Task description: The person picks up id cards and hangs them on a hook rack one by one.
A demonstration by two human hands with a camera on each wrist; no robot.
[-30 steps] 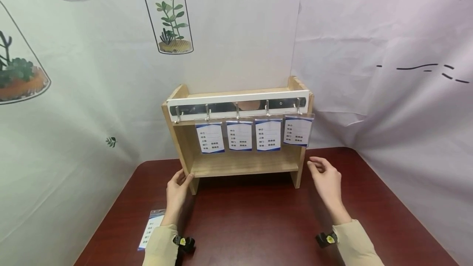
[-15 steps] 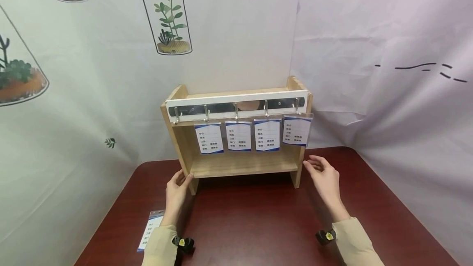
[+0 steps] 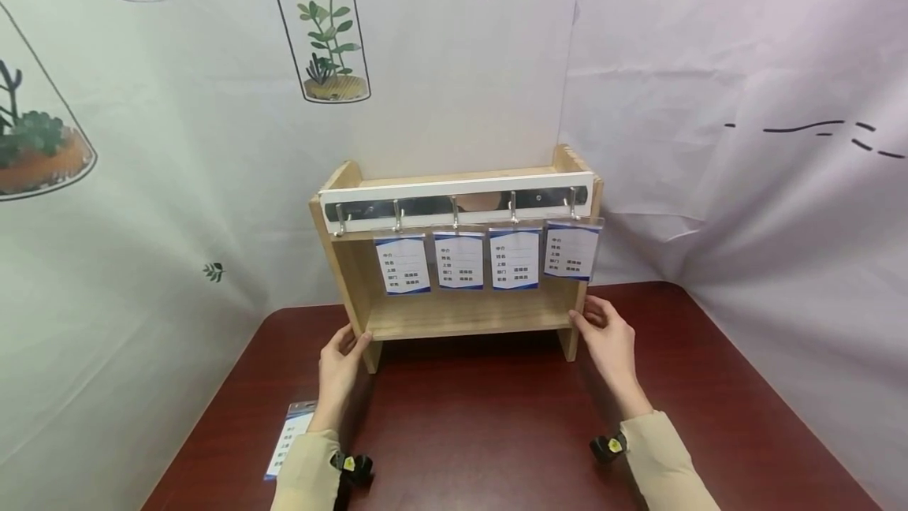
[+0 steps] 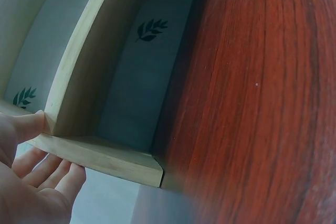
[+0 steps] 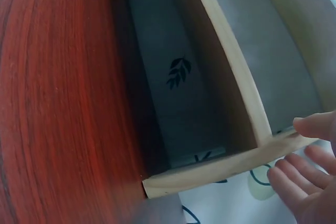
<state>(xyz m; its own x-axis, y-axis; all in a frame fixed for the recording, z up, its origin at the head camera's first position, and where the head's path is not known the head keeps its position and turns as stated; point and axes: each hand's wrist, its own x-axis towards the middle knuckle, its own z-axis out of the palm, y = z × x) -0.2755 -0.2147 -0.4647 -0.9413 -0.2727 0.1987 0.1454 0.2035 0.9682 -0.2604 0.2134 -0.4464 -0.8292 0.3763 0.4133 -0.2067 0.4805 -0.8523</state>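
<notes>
The left hand gripped the wooden shelf at its left leg, thumb inside; the right hand lay loosely spread against the right leg. Shifting it well probably needed both grips matched, level, keeping the hanging badges steady above the table.

Looks like a staged office-type booth: dark red wood table w/ small wooden desk shelf, ID badge cards on a hook rail, plant-print cloth backdrop all round.
</notes>
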